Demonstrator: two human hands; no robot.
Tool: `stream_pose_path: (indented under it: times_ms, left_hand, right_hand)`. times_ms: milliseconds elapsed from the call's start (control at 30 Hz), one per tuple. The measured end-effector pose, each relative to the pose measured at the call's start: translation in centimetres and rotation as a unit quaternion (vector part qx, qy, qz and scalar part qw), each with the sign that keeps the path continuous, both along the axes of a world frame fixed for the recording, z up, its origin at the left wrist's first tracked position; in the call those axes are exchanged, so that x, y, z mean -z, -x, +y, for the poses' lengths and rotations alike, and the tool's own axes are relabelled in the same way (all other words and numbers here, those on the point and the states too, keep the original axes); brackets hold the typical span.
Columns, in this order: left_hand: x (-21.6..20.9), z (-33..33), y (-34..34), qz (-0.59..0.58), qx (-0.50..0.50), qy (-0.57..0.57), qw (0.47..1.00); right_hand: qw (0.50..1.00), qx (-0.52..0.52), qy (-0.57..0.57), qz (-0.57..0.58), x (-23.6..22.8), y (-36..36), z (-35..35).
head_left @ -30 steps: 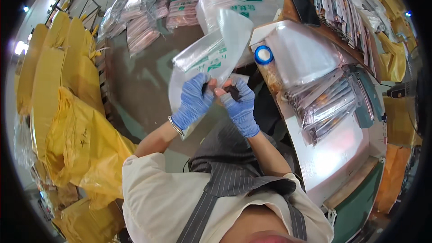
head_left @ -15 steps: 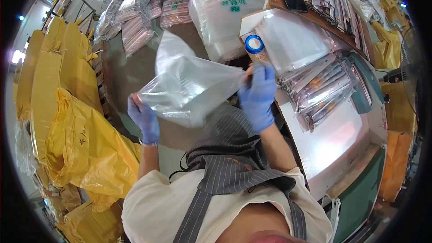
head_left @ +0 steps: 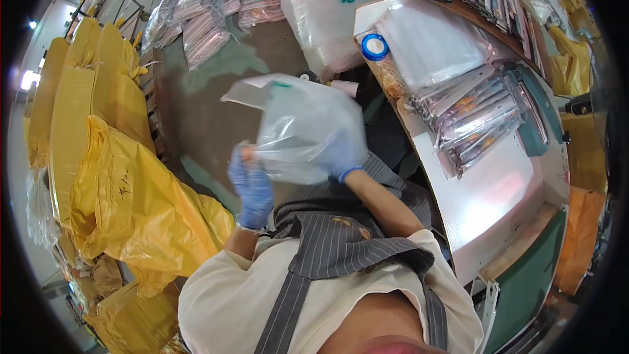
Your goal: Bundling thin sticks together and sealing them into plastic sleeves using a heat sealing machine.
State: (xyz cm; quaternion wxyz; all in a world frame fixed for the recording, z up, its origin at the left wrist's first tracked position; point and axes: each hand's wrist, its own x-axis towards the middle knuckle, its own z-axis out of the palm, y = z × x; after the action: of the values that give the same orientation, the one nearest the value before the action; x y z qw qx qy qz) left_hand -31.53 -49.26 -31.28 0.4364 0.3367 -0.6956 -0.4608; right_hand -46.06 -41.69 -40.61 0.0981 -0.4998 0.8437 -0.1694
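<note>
**Both gloved hands on a clear plastic bag**

The left hand (head_left: 251,183), in a blue glove, pinches the lower left edge of a clear plastic bag (head_left: 301,124), fingers closed on the film at about chest height. The right hand (head_left: 342,157), also gloved in blue, sits behind or inside the bag's lower right part; it shows only as a blur through the plastic, so it seems to be gripping the bag, though the exact hold cannot be made out. The bag is puffed out and raised in front of the person's chest, above a grey striped apron (head_left: 341,249), with green print near its upper edge.

Just to the right curves a white worktable (head_left: 504,190), carrying long slim packets in clear wrappers (head_left: 472,118) and a sheet of clear film (head_left: 432,39). A blue-rimmed roll of tape (head_left: 375,46) stands at the table's near corner, well apart from the hands. To the left, bulging yellow sacks (head_left: 118,183) crowd the floor. Farther off, beyond the bag, lie stacks of clear bags with green print (head_left: 327,6) and heaps of wrapped packets (head_left: 203,19).
</note>
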Motion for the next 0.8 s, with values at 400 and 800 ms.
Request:
stream_pose_path:
  times_ms: [400, 800]
  left_hand:
    - [-5.2, -2.4, 11.1, -0.347, 0.097, 0.585, 0.726]
    - [-0.2, -18.2, 11.4, -0.373, 0.352, 0.358, 0.78]
  right_hand:
    - [0.98, 0.055, -0.041, -0.189, -6.8, 2.5, 1.8]
    - [0.811, 0.469, 0.349, 0.026, -6.1, 11.7, 18.1]
